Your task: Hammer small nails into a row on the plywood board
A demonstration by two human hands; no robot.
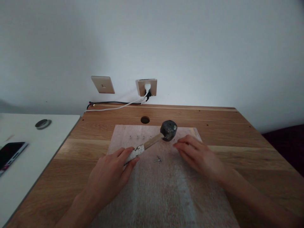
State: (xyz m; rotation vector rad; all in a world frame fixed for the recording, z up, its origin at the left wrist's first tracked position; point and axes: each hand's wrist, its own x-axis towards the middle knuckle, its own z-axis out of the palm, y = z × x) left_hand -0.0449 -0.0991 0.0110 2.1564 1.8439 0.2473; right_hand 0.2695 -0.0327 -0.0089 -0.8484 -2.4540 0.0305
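Note:
My left hand is closed round the pale, paint-stained end of a hammer handle. The hammer's dark rounded head hovers over the far part of a pale wooden board. My right hand lies on the board just right of the head, fingers together and pointing left, fingertips pinched low at the board; whether they hold anything is hidden. A few small nails lie loose on the board between my hands. Tiny nail heads dot the board's far left part.
The board rests on a wooden desk with a round cable hole. Behind are a wall switch, a socket with plugs and cables. A white table at left carries a phone and a tape roll.

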